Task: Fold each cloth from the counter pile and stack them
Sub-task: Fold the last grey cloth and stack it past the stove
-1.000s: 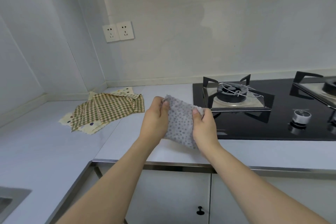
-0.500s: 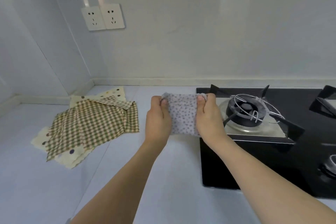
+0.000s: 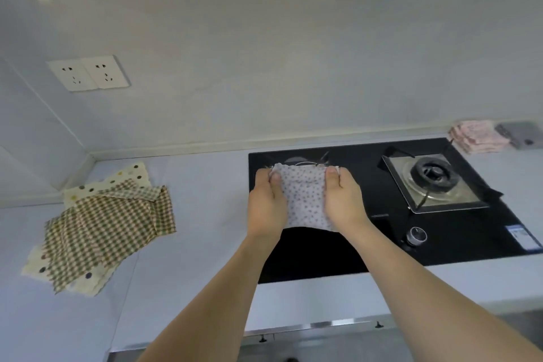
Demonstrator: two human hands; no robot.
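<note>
Above the hob (image 3: 470, 244), my left hand (image 3: 266, 209) and right hand (image 3: 342, 200) pinch the folded dotted cloth (image 3: 304, 200) taut, probably bound for the pink stack (image 3: 477, 138).

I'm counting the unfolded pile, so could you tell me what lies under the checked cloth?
Under the checked cloth lies a cream dotted cloth, showing at the far and near edges. Its middle is covered, as is anything beneath.

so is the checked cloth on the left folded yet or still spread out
Spread out, not folded: the checked cloth lies loose and rumpled over a dotted cloth on the counter.
</note>
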